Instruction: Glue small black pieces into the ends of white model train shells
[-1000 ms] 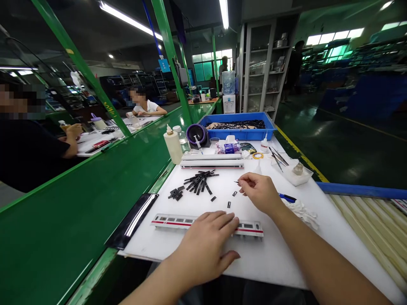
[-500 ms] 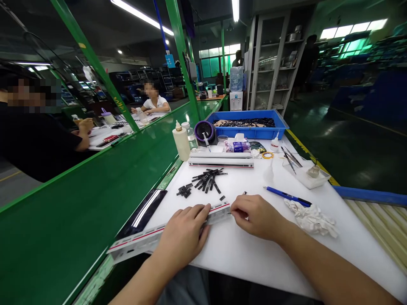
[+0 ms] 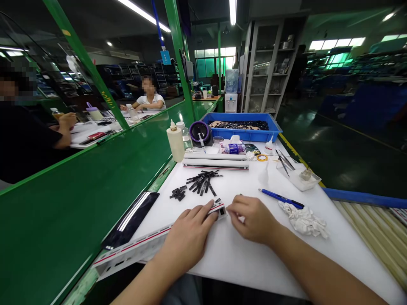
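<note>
A long white model train car shell (image 3: 133, 247) with a red stripe lies at a slant across the near left of the table. My left hand (image 3: 190, 231) is wrapped over its right part, thumb on the near side, fingers on top. At the shell's right end, my right hand (image 3: 251, 218) has thumb and fingertips pinched together; whatever is between them is too small to make out. A dark rectangle shows on the shell near that end. Just beyond lie a small black piece (image 3: 218, 200), a fan of black strips (image 3: 203, 182) and a pile of short black pieces (image 3: 178, 193).
Two white shells (image 3: 216, 164) lie farther back, before a cream bottle (image 3: 176, 144) and a blue bin (image 3: 254, 134) of black parts. On the right are a blue pen (image 3: 281, 198), crumpled tissue (image 3: 305, 220), tweezers (image 3: 282, 162) and a small tray (image 3: 302, 180). Two people sit across the green partition (image 3: 95, 186).
The view has turned slightly right. The shell has tilted, showing more of its near side with dark openings. My right hand's fingertips have closed in by its end; the dark sliver beside them no longer shows.
</note>
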